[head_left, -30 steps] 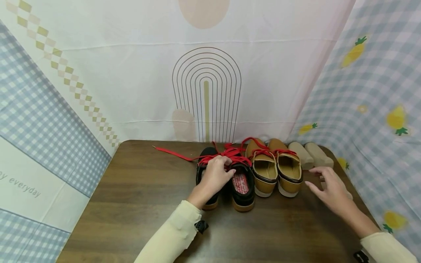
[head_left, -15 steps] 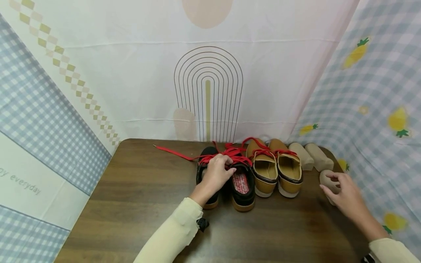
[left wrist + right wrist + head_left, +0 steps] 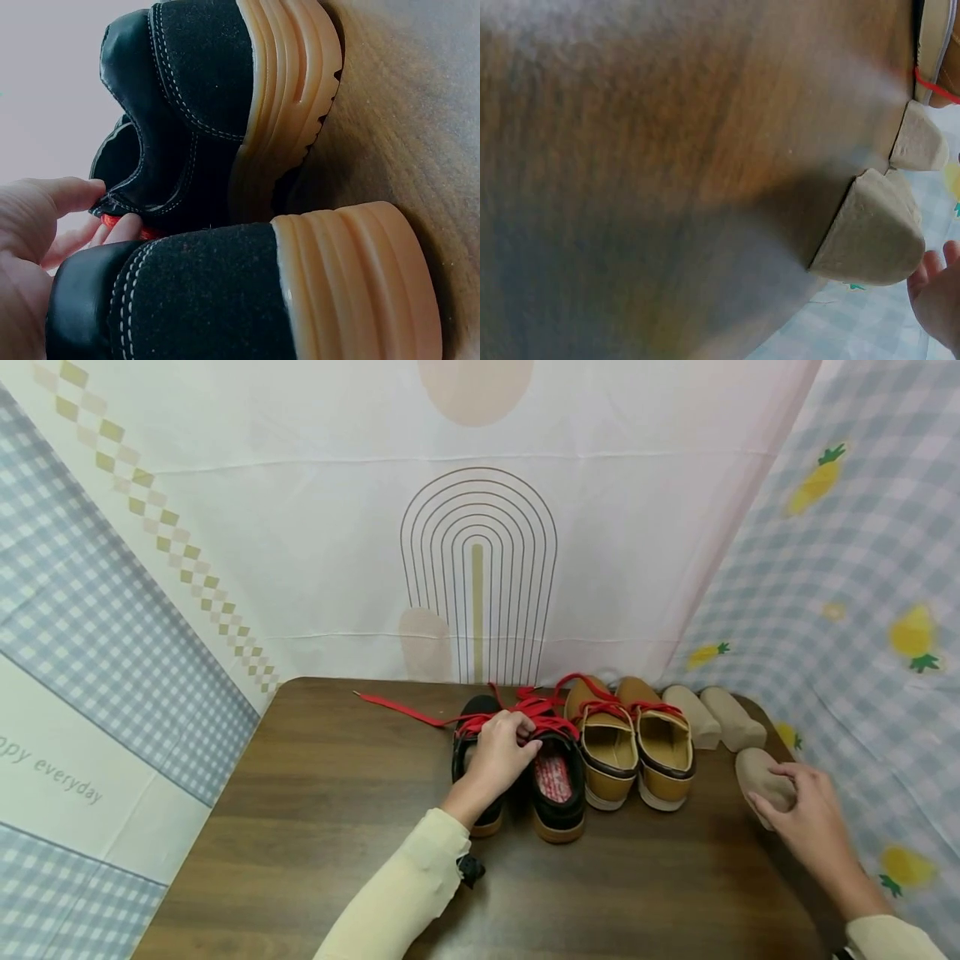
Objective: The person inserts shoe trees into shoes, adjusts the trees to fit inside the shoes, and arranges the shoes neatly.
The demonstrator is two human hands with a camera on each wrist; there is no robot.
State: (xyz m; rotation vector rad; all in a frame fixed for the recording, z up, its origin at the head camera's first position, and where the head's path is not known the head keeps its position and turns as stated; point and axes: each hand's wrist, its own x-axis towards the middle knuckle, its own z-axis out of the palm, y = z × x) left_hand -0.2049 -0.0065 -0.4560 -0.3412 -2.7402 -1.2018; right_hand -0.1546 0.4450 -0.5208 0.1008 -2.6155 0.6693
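Note:
My left hand (image 3: 497, 762) is over the pair of black shoes with red laces, beside the right black shoe (image 3: 559, 818). In the left wrist view its thumb and fingers (image 3: 66, 196) pinch the opening edge of a black shoe (image 3: 199, 67), next to a bit of red lace (image 3: 111, 220). At the table's right side, my right hand (image 3: 816, 827) has thumb and fingers spread over a beige rounded piece (image 3: 752, 767). In the right wrist view the fingertips are at the edge of a beige piece (image 3: 870, 236); whether they touch it, I cannot tell.
Two tan shoes (image 3: 606, 781) with red laces stand right of the black pair. Beyond them two more beige pieces (image 3: 692, 717) lie at the back right of the wooden table (image 3: 337, 827). A red lace end (image 3: 397, 707) stretches left. Patterned cloth (image 3: 630, 543) hangs behind.
My right hand has moved right and slightly down, from beside the tan shoes to the beige piece. The left hand has stayed at the black shoes.

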